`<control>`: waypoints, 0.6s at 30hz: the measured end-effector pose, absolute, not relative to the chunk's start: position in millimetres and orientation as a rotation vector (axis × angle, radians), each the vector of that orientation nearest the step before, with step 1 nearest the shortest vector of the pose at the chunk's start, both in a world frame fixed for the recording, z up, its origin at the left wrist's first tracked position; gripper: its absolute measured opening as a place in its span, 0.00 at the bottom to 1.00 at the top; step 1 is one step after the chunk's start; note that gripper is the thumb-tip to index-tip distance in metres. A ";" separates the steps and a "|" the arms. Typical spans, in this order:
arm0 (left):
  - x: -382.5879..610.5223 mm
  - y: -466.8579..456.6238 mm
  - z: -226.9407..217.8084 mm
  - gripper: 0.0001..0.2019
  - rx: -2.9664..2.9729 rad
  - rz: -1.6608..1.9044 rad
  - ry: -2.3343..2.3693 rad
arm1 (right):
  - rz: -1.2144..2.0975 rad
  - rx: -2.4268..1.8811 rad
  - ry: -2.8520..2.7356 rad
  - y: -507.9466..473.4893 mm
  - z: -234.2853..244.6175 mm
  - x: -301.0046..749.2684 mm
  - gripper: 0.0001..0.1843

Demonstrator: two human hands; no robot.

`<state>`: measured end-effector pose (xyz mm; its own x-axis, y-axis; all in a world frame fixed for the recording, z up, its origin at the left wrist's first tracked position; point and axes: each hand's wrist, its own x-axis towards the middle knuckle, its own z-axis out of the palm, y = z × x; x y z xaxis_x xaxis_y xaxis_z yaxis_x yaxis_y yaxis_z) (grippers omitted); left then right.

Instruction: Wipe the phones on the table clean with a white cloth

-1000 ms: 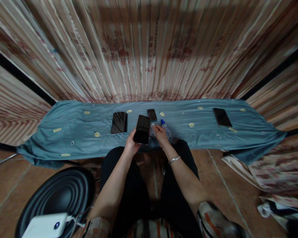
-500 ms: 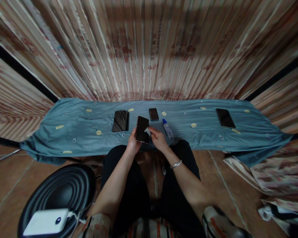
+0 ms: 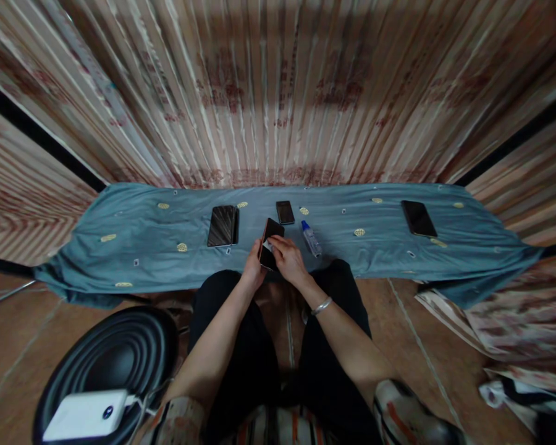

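Nearest, at the lower left, a white power bank lies on a black stool, well apart from the work; above the person's dark lap both forearms meet at the table's near edge, the right wrist wearing a bangle; the left hand is curled around the lower left edge of a dark phone, holding it up off the cloth; the phone's long axis runs away from the body, its far end leaning slightly right; the right hand comes in from the right, fingers bunched and pressing a small white wipe to the screen, so it is the hand on the glass; beyond, on the blue-grey cloth, lie a small bottle just right, a little phone, a larger one and another far right; a striped curtain hangs behind.
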<state>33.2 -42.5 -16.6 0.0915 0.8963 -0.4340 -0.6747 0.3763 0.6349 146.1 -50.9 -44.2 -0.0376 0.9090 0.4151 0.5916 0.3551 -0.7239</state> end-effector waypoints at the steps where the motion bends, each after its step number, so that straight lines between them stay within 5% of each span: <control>1: 33.9 -42.9 -17.1 0.13 0.296 1.184 0.895 | 0.460 -1.326 -1.728 -51.2 -42.6 144.8 0.21; 18: 32.4 -39.0 -12.9 0.23 0.341 1.234 0.840 | 0.641 -1.166 -1.802 -75.3 -20.5 135.3 0.16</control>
